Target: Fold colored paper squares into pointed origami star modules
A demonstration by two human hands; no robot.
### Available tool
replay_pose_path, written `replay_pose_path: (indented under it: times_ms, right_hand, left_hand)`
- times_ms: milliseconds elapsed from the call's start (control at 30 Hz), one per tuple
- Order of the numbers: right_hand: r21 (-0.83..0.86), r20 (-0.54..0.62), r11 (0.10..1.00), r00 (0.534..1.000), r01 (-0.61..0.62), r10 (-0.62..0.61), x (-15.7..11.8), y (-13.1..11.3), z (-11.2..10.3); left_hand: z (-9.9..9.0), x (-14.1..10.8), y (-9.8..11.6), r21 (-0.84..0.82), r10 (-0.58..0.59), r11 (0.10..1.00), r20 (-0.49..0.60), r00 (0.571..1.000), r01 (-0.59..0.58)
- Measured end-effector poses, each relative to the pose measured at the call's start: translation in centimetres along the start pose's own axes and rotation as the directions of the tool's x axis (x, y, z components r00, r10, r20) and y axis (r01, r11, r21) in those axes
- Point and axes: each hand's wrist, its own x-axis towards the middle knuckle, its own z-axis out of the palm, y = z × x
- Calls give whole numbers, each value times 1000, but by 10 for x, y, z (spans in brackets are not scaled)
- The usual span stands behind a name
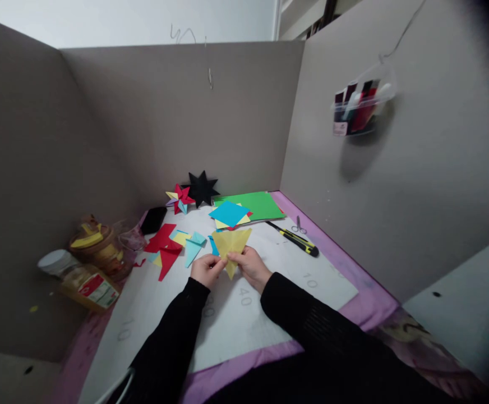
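Note:
Between my two hands is a folded piece of yellow paper [231,241], wide at the top and pointed at the bottom. My left hand [207,270] pinches its left side near the middle. From the right, my right hand [250,265] grips it with the thumb across the front. Left of my hands lie folded paper pieces, among them a red one [169,258] and a light blue one [194,247]. Just behind the yellow paper, a blue sheet [230,214] tops a small stack of coloured squares.
Green paper [255,205] lies at the back, with a yellow-black cutter [301,242] and scissors [299,226] to the right. A red paper star [180,198], a black star [203,188] and a phone [154,220] are behind. A glue jar [87,283] tilts at left.

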Motion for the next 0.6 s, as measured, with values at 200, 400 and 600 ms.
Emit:
replay_pose_path:
  times_ms: [200, 400, 600]
  right_hand:
    - [138, -122, 990, 991, -36, 53, 0, -5, 5]
    - [145, -155, 989, 987, -19, 41, 0, -3, 7]
    - [105, -162, 994, 986, -20, 37, -1, 0, 7]
  left_hand:
    - [0, 1, 5, 56, 18, 998, 38, 999, -20]
    - [-2, 0, 14, 10, 10, 1000, 36, 999, -10]
    - [-4, 1, 10, -21, -28, 999, 50, 998, 30]
